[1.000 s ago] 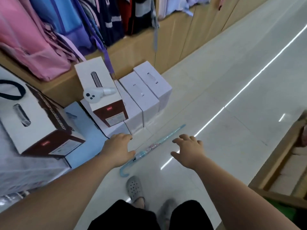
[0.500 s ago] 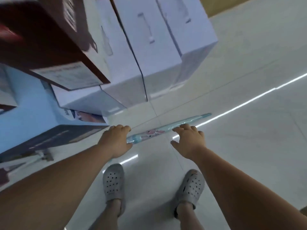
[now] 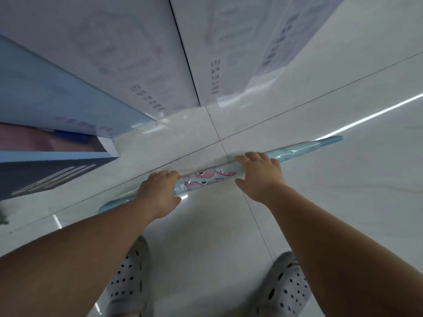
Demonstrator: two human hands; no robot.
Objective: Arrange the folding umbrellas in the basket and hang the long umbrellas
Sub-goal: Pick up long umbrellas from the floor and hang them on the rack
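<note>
A long light-blue umbrella [image 3: 206, 177] in a clear plastic sleeve, with a pink cartoon print, lies slantwise on the white tiled floor. Its tip points to the right and its handle end lies at the lower left, partly hidden by my forearm. My left hand [image 3: 158, 193] is wrapped around the umbrella near the handle end. My right hand [image 3: 258, 172] is curled over the umbrella's middle, fingers on the far side. No basket or hanging rail is in view.
Tall white cartons [image 3: 146, 56] and a light-blue box [image 3: 52, 97] stand on the floor right behind the umbrella. My two feet in grey perforated clogs [image 3: 130, 280] are below my arms. Open tiled floor [image 3: 343, 202] stretches to the right.
My head has dropped much closer to the floor. Both hands have come down from just above the umbrella and closed around it.
</note>
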